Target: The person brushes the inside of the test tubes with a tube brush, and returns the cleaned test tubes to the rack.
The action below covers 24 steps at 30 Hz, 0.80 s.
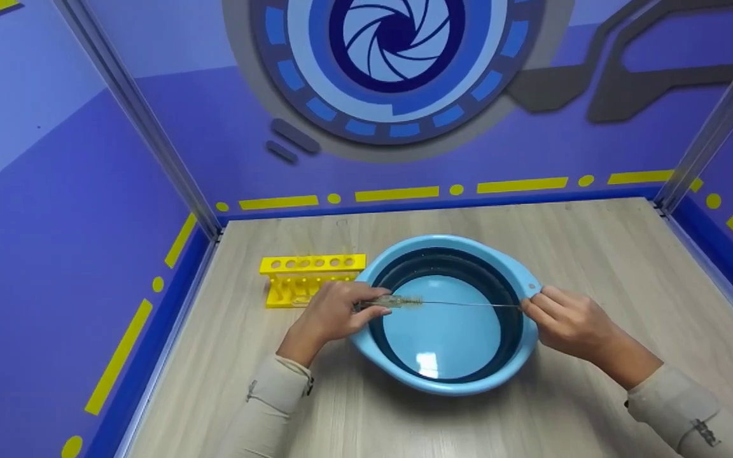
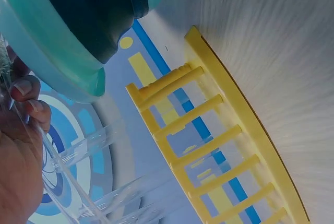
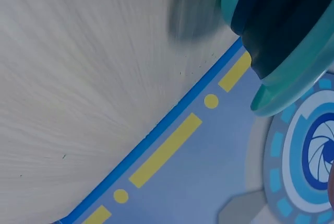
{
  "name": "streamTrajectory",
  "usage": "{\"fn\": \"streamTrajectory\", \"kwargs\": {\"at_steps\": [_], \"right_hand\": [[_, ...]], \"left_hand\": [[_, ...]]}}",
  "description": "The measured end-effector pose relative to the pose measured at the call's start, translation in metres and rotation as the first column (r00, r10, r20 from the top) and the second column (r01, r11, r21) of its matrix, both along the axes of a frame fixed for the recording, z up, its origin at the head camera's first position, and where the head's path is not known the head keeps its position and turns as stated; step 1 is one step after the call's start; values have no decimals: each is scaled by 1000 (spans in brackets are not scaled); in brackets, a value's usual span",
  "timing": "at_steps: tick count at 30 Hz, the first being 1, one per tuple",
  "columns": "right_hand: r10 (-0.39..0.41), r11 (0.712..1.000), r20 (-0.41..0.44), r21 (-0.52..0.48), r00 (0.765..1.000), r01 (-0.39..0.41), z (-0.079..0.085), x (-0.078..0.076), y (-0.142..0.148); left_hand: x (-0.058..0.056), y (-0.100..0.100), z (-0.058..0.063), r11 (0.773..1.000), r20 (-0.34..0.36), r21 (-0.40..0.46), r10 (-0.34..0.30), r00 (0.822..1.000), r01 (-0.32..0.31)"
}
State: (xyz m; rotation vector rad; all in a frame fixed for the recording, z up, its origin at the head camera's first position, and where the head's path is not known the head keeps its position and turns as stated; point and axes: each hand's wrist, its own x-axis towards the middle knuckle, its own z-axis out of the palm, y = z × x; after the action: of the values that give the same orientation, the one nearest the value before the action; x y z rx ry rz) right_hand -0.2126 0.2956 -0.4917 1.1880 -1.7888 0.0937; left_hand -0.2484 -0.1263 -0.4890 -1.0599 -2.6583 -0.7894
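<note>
My left hand (image 1: 340, 310) grips a clear glass test tube (image 2: 73, 181) over the left side of a light-blue basin (image 1: 449, 388). The bristles of a test tube brush (image 1: 412, 301) show at the tube's mouth, on the right of the thumb and fingers. From there its thin wire runs level across the basin. At the basin's right handle, my right hand (image 1: 567, 321) pinches the far end of that wire. Only a sliver of the right hand shows in the right wrist view. The left fingers hide part of the tube.
A yellow test tube rack (image 1: 313, 262) stands at the basin's left, behind my left hand. Several clear tubes (image 2: 120, 195) stand upright in it. The basin has a dark folding wall and a shiny blue bottom. Blue panels (image 1: 404, 172) border the wooden table (image 1: 595, 254).
</note>
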Motion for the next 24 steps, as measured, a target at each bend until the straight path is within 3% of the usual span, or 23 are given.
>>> {"fn": "streamTrajectory", "kwargs": {"at_steps": [5, 11, 14, 16, 18, 20, 21, 24], "right_hand": [[6, 999, 24, -49, 1000, -5, 0, 1, 4], [26, 997, 95, -79, 995, -18, -3, 2, 12], [24, 997, 173, -76, 985, -11, -6, 2, 16], [34, 995, 266, -96, 963, -8, -7, 3, 19], [63, 989, 395, -145, 916, -6, -8, 4, 21], [99, 977, 542, -211, 835, 20, -7, 7, 23], [111, 970, 616, -238, 780, 50, -6, 9, 23], [155, 938, 806, -301, 571, 170, -2, 15, 24]], "left_hand": [[0, -3, -2, 1000, -55, 1, 31, 998, -31], [-1, -6, -6, 998, -59, -10, 64, 996, -65], [-2, -6, -8, 998, -79, -2, 64, 995, -64], [-2, -6, -9, 998, -121, 1, 63, 991, -63], [-3, -6, -10, 998, -175, 1, 66, 982, -66], [-3, -6, -10, 997, -230, -3, 71, 971, -73], [-3, -7, -11, 997, -254, -5, 74, 964, -78], [-4, -7, -12, 996, -303, -12, 86, 949, -94]]}}
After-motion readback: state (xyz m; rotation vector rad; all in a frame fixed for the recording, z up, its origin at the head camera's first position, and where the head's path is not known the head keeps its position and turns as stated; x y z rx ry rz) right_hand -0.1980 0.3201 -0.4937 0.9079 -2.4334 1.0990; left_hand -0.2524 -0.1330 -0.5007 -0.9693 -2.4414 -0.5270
